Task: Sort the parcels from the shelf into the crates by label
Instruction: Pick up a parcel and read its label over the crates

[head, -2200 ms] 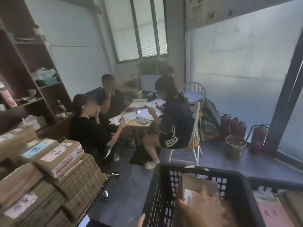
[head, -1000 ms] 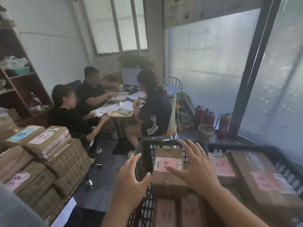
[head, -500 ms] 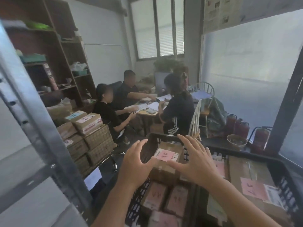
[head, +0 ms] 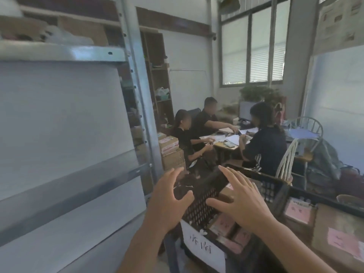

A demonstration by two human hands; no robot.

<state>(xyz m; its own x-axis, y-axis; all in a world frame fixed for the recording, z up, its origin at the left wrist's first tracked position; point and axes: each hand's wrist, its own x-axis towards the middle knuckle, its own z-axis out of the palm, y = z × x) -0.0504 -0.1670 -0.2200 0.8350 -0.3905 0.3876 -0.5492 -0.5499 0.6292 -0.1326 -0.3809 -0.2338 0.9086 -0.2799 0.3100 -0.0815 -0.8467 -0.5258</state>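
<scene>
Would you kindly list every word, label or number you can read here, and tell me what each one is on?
"东南": handwritten on the white paper sign on the front of the near black crate; my best reading.
Pink labels on the parcels in the crates: handwriting too blurred to read.
Label on the stacked boxes by the shelf post: too small.
Posters on the upper right wall: too blurred.

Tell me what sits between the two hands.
In the head view, the black crate's near corner lies between the left hand and right hand; neither hand holds a parcel.
</scene>
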